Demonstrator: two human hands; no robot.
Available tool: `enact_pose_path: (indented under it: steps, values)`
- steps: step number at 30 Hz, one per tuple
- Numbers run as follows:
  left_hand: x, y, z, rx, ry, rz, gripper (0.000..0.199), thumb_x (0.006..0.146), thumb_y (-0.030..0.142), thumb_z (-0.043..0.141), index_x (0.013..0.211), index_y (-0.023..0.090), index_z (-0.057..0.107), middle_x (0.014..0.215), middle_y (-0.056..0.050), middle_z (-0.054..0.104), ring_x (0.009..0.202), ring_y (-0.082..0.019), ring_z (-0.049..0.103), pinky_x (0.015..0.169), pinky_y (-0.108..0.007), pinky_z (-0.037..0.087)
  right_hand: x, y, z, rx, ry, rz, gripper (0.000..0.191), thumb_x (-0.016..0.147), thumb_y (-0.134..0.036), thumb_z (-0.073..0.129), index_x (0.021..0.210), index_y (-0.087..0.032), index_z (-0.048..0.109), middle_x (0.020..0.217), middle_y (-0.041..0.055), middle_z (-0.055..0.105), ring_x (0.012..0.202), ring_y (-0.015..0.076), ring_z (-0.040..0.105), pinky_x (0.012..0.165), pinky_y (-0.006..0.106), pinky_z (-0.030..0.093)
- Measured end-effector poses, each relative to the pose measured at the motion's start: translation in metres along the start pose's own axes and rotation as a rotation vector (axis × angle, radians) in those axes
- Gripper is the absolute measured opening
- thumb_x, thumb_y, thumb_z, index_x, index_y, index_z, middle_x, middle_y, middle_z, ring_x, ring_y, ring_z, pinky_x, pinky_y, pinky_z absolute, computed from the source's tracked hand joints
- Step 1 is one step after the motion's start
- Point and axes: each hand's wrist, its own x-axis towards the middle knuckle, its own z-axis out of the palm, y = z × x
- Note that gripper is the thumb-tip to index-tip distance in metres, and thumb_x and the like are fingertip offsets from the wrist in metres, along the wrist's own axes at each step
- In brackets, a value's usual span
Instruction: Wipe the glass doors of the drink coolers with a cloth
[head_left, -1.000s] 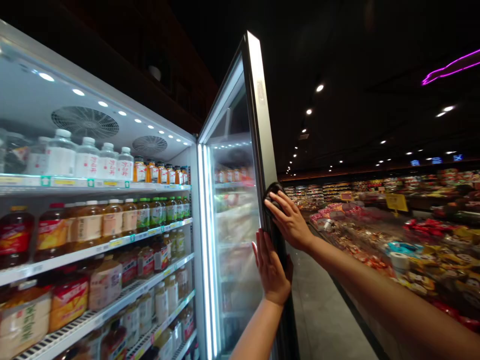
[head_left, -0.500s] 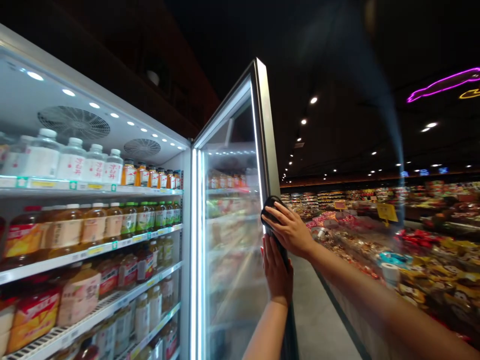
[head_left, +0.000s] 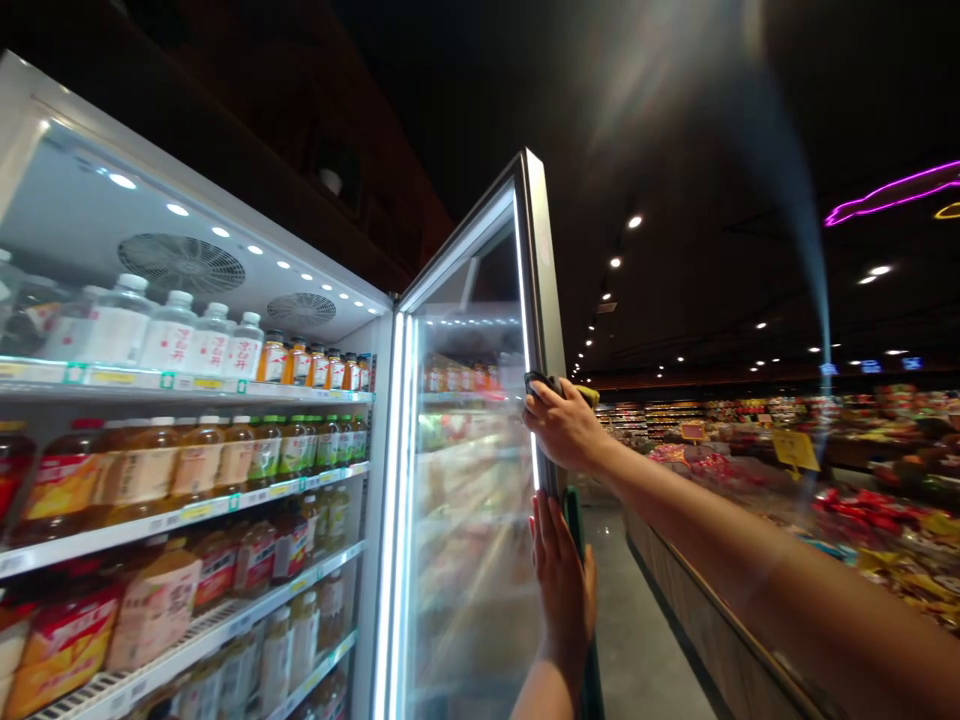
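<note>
A glass fridge door (head_left: 472, 480) stands swung open, with a lit inner edge and a metal frame. High on the door's outer edge, my right hand (head_left: 566, 425) is curled round a dark cloth-like thing with a yellowish part (head_left: 589, 396), pressed to the frame. Below it, my left hand (head_left: 561, 570) rests on the same edge, its fingers pointing up and its thumb apart on the outer side. I make out nothing held in the left hand.
Fridge shelves (head_left: 180, 520) at the left hold rows of bottles (head_left: 172, 335). A grey floor aisle (head_left: 637, 610) runs past the door. Produce and packaged goods (head_left: 885, 550) fill displays on the right, with a yellow sign (head_left: 796, 450) above.
The view has shifted, so the fridge sits a little lower and further right. My right hand has moved up along the door edge and turned, showing the yellowish part. The hands are further apart.
</note>
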Motion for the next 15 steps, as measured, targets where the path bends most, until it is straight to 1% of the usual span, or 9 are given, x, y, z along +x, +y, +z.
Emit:
enact_pose_path:
  steps: [2, 4, 6, 8, 11, 13, 15]
  values:
    - [-0.002, 0.000, 0.004, 0.044, 0.006, -0.016, 0.095, 0.088, 0.010, 0.059, 0.163, 0.013, 0.000, 0.162, -0.023, 0.034, 0.151, -0.032, 0.031, 0.115, -0.049, 0.046, 0.031, 0.029, -0.010, -0.013, 0.030, 0.079, 0.034, 0.098, -0.014, 0.042, 0.115, -0.021, 0.070, 0.136, 0.0124, 0.063, 0.142, 0.0324, 0.040, 0.109, 0.061, 0.036]
    - [-0.003, 0.001, 0.008, 0.089, 0.019, -0.032, 0.096, 0.089, 0.011, 0.060, 0.163, 0.013, -0.001, 0.161, -0.023, 0.035, 0.150, -0.033, 0.034, 0.115, -0.049, 0.047, 0.061, 0.055, -0.019, -0.002, 0.077, 0.237, 0.038, 0.100, -0.019, 0.039, 0.128, -0.023, 0.065, 0.152, 0.0110, 0.051, 0.146, 0.0329, 0.034, 0.110, 0.062, 0.034]
    - [-0.004, 0.002, 0.010, 0.120, 0.035, -0.031, 0.095, 0.090, 0.013, 0.060, 0.163, 0.013, -0.002, 0.161, -0.022, 0.035, 0.149, -0.033, 0.035, 0.114, -0.050, 0.048, 0.078, 0.067, -0.024, 0.009, 0.100, 0.347, 0.040, 0.101, -0.021, 0.038, 0.132, -0.024, 0.063, 0.157, 0.0094, 0.046, 0.147, 0.0336, 0.032, 0.109, 0.059, 0.036]
    - [-0.004, 0.004, 0.009, 0.117, 0.028, -0.019, 0.095, 0.091, 0.014, 0.059, 0.163, 0.013, -0.003, 0.162, -0.022, 0.034, 0.150, -0.033, 0.035, 0.114, -0.050, 0.048, 0.079, 0.063, -0.021, 0.003, 0.101, 0.360, 0.040, 0.100, -0.019, 0.037, 0.128, -0.023, 0.065, 0.154, 0.0095, 0.049, 0.146, 0.0344, 0.032, 0.104, 0.056, 0.038]
    - [-0.003, 0.002, 0.000, 0.058, -0.021, 0.010, 0.091, 0.093, 0.014, 0.055, 0.163, 0.014, -0.003, 0.164, -0.022, 0.029, 0.152, -0.032, 0.031, 0.117, -0.052, 0.044, 0.058, 0.041, -0.010, -0.013, 0.108, 0.309, 0.039, 0.097, -0.015, 0.039, 0.124, -0.021, 0.067, 0.149, 0.0109, 0.053, 0.145, 0.0348, 0.032, 0.101, 0.054, 0.038]
    - [0.001, -0.006, -0.008, 0.004, -0.058, 0.041, 0.084, 0.096, 0.012, 0.048, 0.163, 0.016, -0.002, 0.165, -0.019, 0.027, 0.153, -0.030, 0.028, 0.119, -0.055, 0.040, 0.045, 0.031, -0.003, -0.016, 0.118, 0.272, 0.037, 0.096, -0.015, 0.043, 0.122, -0.021, 0.068, 0.147, 0.0119, 0.054, 0.145, 0.0343, 0.032, 0.102, 0.053, 0.036]
    - [0.011, -0.017, -0.013, -0.053, -0.094, 0.089, 0.077, 0.099, 0.015, 0.041, 0.163, 0.018, -0.001, 0.166, -0.017, 0.027, 0.154, -0.028, 0.024, 0.121, -0.057, 0.036, 0.039, 0.028, -0.001, -0.025, 0.125, 0.245, 0.034, 0.095, -0.017, 0.045, 0.119, -0.021, 0.069, 0.145, 0.0126, 0.056, 0.144, 0.0342, 0.033, 0.102, 0.053, 0.034]
